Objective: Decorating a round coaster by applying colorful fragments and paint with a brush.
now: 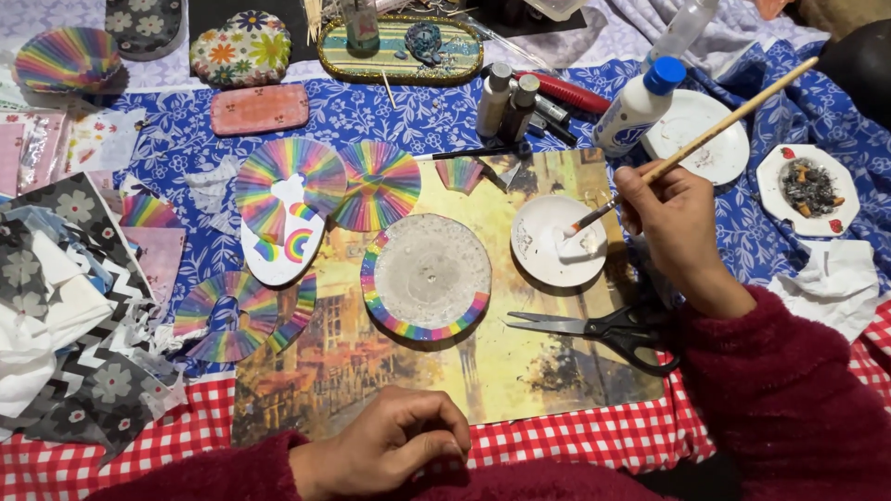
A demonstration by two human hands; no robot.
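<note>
Cluttered table: right hand [676,227] dips brush [691,146] into saucer [548,252], probably glue.

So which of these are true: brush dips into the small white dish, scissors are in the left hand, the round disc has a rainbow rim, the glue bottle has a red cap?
1. The right hand holds a brush with its tip in the small white dish. True.
2. The left hand holds the scissors. False: they lie on the picture mat; that hand is curled and holds nothing visible.
3. The round disc has a rainbow rim. True.
4. The white bottle has a red cap. False: blue.
</note>
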